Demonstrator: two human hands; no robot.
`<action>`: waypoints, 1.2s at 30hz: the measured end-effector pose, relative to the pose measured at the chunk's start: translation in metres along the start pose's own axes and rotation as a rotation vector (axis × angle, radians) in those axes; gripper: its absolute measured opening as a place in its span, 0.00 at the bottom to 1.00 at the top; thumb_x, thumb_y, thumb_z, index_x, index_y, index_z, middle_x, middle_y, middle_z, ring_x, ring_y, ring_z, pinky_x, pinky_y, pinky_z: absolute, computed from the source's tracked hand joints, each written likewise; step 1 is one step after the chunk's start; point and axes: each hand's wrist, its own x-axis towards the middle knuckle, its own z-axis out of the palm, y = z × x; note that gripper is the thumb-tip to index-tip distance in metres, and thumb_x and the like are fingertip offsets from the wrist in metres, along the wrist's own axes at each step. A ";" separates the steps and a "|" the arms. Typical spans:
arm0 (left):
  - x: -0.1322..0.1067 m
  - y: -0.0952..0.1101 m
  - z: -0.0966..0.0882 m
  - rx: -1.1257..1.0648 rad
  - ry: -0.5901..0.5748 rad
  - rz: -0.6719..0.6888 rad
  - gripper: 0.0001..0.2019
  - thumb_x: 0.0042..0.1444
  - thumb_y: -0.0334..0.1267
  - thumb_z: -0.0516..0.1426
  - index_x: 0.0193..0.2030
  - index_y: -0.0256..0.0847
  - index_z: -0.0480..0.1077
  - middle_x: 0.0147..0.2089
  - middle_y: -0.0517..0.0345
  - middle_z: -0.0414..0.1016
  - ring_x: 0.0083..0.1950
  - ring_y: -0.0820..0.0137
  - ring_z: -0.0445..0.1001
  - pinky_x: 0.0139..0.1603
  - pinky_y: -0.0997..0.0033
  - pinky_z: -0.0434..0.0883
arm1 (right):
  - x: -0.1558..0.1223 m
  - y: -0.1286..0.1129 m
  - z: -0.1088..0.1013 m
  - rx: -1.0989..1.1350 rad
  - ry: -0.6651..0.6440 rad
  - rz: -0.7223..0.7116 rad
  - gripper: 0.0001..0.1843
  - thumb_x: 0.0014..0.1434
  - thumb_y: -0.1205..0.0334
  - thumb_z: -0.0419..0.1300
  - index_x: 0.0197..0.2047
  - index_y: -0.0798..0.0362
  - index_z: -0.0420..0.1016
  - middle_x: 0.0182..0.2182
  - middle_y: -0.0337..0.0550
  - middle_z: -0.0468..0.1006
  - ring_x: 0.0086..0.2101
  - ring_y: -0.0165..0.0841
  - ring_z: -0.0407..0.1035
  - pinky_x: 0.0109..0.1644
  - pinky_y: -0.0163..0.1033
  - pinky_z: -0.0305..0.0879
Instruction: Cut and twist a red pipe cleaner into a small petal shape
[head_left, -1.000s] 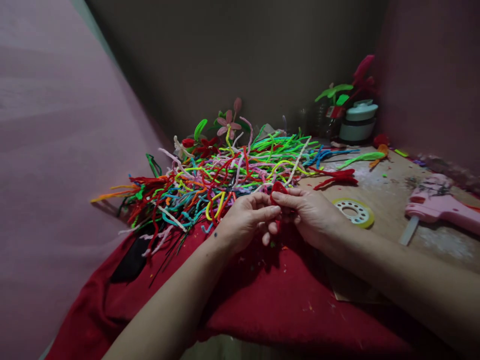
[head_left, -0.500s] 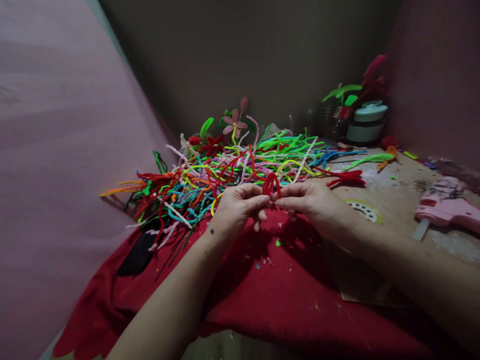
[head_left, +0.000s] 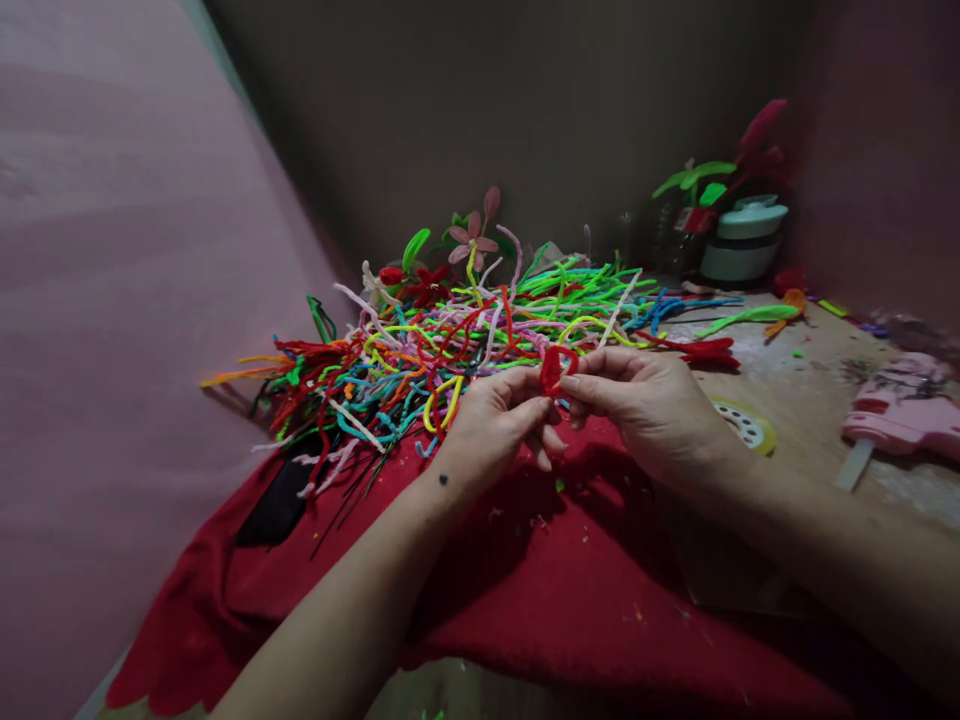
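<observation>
Between my hands is a red pipe cleaner bent into small loops. My left hand pinches its lower left side between thumb and fingers. From the right, my right hand grips another part of it, thumb and forefinger pressed together. Both hands are raised over the red cloth. Just behind them lies a large tangled heap of pipe cleaners in green, pink, red, yellow, blue and white. My fingers hide the pipe cleaner's ends.
A pink glue gun lies at the right, with a yellow-rimmed tape roll nearer my right wrist. At the back right stands a light-coloured jar. A pink pipe-cleaner flower rises behind the heap. A black flat object lies at the left.
The upright red loops have been turned and spread apart, with one loop now leaning right. Both hands have shifted slightly right, and my right hand's grip has moved on the pipe cleaner.
</observation>
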 end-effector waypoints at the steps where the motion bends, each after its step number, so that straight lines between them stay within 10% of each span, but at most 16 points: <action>1: -0.001 0.000 0.001 0.005 0.007 -0.003 0.10 0.50 0.30 0.55 0.41 0.31 0.69 0.27 0.59 0.71 0.20 0.75 0.72 0.16 0.77 0.70 | -0.001 -0.001 0.000 -0.039 0.023 -0.016 0.06 0.49 0.63 0.62 0.24 0.55 0.71 0.19 0.37 0.72 0.22 0.26 0.65 0.30 0.34 0.61; 14: -0.005 -0.004 0.010 0.100 0.057 -0.001 0.14 0.51 0.28 0.54 0.46 0.35 0.69 0.20 0.64 0.71 0.15 0.76 0.70 0.16 0.80 0.69 | -0.005 0.000 0.001 -0.436 0.046 -0.201 0.05 0.49 0.66 0.61 0.24 0.53 0.76 0.21 0.38 0.73 0.24 0.28 0.63 0.29 0.34 0.57; 20: -0.001 -0.006 0.010 0.027 0.082 0.000 0.09 0.52 0.26 0.51 0.39 0.32 0.69 0.23 0.60 0.73 0.21 0.74 0.74 0.23 0.76 0.74 | 0.002 0.002 -0.002 -0.227 -0.048 0.065 0.07 0.47 0.64 0.61 0.21 0.55 0.73 0.18 0.37 0.70 0.19 0.26 0.60 0.24 0.33 0.55; 36: 0.001 -0.001 0.004 0.019 0.042 -0.120 0.03 0.51 0.25 0.52 0.30 0.33 0.66 0.21 0.58 0.73 0.19 0.73 0.73 0.20 0.76 0.70 | 0.008 0.001 -0.006 -0.034 -0.081 0.108 0.06 0.43 0.62 0.64 0.27 0.55 0.74 0.23 0.38 0.72 0.22 0.26 0.63 0.28 0.34 0.59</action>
